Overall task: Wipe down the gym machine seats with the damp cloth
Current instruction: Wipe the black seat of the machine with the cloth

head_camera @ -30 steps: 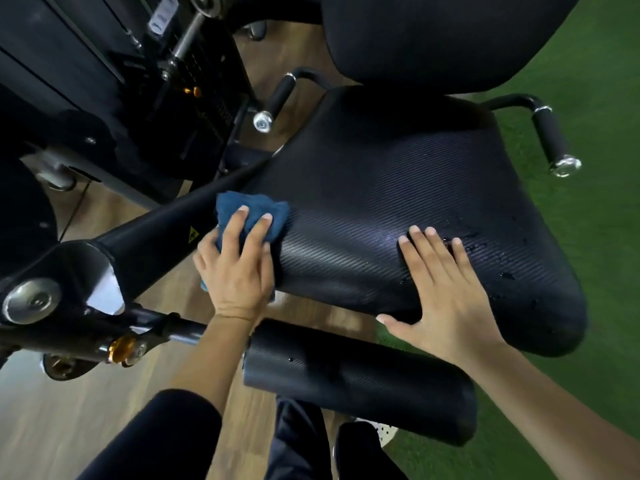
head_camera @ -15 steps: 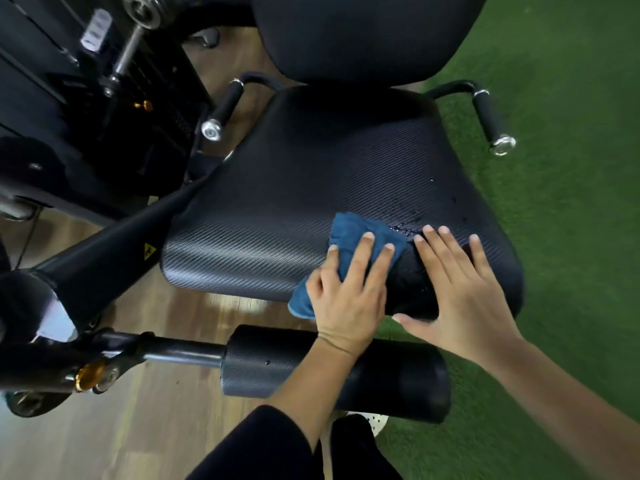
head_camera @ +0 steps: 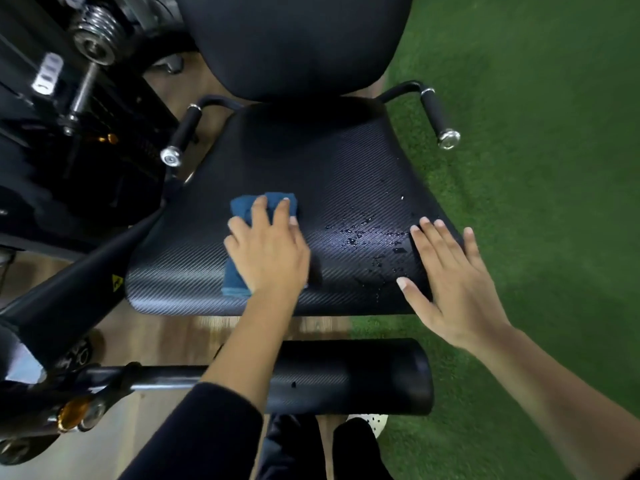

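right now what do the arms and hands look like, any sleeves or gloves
The left hand and right hand are bare: no gloves, rings or watch show. The left arm has a black sleeve ending near the elbow; the right arm shows no sleeve.

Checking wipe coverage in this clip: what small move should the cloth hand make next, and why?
Probably slide the blue cloth under the left hand rightward across the seat onto the water droplets beading beside the flat right hand; that patch looks wet and unwiped.
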A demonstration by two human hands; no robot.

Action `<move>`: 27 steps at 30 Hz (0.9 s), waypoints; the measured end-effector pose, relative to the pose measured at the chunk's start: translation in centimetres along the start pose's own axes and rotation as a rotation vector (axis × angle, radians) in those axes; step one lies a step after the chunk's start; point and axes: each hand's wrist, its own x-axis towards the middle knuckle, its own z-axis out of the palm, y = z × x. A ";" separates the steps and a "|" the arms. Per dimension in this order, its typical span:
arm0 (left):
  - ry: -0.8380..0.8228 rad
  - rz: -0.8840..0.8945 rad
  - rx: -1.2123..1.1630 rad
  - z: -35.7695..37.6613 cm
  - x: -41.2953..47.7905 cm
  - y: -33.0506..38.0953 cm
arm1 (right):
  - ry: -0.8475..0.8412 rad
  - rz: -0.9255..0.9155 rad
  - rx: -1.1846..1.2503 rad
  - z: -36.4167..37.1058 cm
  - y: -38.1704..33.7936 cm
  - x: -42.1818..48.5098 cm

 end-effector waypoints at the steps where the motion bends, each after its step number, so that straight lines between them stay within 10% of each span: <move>1: -0.026 0.072 0.012 0.1 0.0 1.6 | 0.010 0.013 0.007 0.0 0.1 0.0; 10: -0.105 0.726 -0.059 -0.5 -3.7 5.4 | -0.013 0.090 0.004 -0.2 1.2 0.2; 19: -0.207 0.395 -0.005 1.6 5.0 5.9 | -0.031 0.163 0.015 -0.4 1.4 1.8; 27: -0.235 0.979 -0.191 1.5 3.8 7.4 | -0.040 0.276 0.066 -0.4 1.5 3.0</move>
